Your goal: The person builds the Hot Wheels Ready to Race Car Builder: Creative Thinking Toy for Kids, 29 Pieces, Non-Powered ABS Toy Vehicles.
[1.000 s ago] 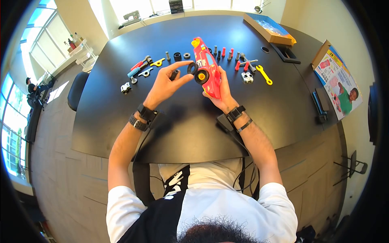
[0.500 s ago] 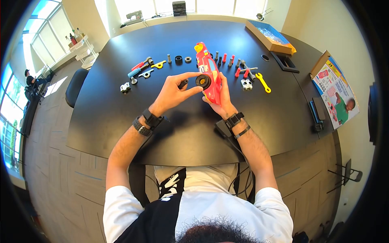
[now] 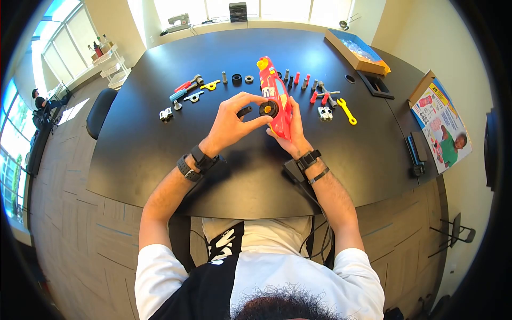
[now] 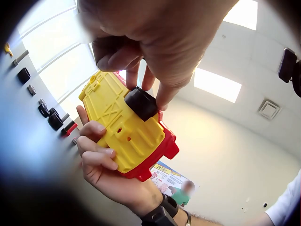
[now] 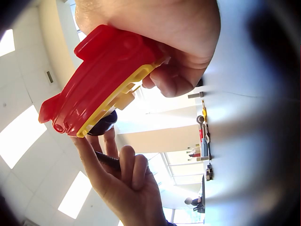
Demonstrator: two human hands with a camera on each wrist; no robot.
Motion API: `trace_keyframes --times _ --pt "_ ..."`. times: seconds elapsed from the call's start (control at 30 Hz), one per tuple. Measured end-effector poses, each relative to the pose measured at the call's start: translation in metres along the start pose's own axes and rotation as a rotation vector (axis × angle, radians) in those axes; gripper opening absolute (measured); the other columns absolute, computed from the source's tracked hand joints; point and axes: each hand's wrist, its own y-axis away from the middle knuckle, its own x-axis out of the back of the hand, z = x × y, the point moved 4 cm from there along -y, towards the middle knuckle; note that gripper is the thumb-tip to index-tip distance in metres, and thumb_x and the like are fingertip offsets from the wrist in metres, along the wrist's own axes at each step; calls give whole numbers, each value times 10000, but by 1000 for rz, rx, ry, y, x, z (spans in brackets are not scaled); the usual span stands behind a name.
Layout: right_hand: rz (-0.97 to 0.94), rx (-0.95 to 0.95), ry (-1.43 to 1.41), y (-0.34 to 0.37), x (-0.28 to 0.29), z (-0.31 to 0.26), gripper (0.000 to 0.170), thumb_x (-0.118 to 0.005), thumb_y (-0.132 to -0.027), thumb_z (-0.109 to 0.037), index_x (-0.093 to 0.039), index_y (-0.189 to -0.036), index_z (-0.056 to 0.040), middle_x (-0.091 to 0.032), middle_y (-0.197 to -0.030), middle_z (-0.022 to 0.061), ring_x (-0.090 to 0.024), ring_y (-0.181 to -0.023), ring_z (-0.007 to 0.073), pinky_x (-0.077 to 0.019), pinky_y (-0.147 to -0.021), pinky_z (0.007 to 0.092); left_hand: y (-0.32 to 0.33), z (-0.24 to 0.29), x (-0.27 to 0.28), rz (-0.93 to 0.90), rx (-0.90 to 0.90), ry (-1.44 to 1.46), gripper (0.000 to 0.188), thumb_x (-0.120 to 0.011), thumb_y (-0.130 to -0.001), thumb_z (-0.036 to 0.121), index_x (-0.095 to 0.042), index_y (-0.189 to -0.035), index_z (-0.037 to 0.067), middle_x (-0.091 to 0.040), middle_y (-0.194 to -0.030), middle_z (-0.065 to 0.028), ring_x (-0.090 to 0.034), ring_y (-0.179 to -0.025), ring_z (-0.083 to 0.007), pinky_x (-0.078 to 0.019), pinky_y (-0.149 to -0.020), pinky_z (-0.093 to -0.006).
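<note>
My right hand [image 3: 296, 128] grips a red toy car [image 3: 278, 90] from its right side, nose or tail tipped up. In the left wrist view, the car's yellow underside [image 4: 134, 146] faces the camera, with right-hand fingers curled over its edge. The thumb and forefinger of my left hand [image 3: 230, 121] pinch a black tyre [image 4: 141, 103] against the car's side. A yellow hub [image 3: 268, 109] shows at the tyre's centre in the head view. Tucked in the curled fingers of the same hand is a short dark rod [image 5: 109, 161].
On the black table [image 3: 160, 154] lie a yellow wrench [image 3: 346, 111], a silver engine-like block [image 3: 325, 113], red and grey bolts [image 3: 305, 81], a toy hammer [image 3: 197, 80] and black rings [image 3: 237, 78]. An open box [image 3: 354, 50] stands at the back right.
The black ring in my left hand was apart from the car's wheel; it has moved right and sits against it. My right hand keeps its grip on the car.
</note>
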Motion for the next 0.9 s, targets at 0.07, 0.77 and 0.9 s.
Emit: trace_keyframes --times 0.07,0.77,0.9 --pt "17 -7 -2 0 1 0 604 -460 -1066 -747 -713 -1239 -226 -736 -1007 -69 -623 -741 89 -417 -585 292 0 2 0 -10 23 7 440 -924 -885 193 -791 -1297 118 -739 -1073 30 -451 -685 -28 -357 -582 -238" --pt "12 0 34 1 2 -1 615 -485 -1038 -770 -715 -1233 -234 -714 -1032 -78 -604 -822 84 -420 -666 296 4 -5 0 -150 330 337 403 -867 -915 131 -764 -1303 99 -708 -1185 55 -432 -735 10 -347 -595 -210" --pt "-66 5 -9 0 5 -1 652 -432 -1098 -706 -650 -1431 -189 -753 -1162 -36 -687 -932 76 -503 -687 274 6 -10 -1 -166 358 366 408 -858 -914 111 -767 -1312 103 -704 -1200 51 -422 -735 13 -342 -599 -205"
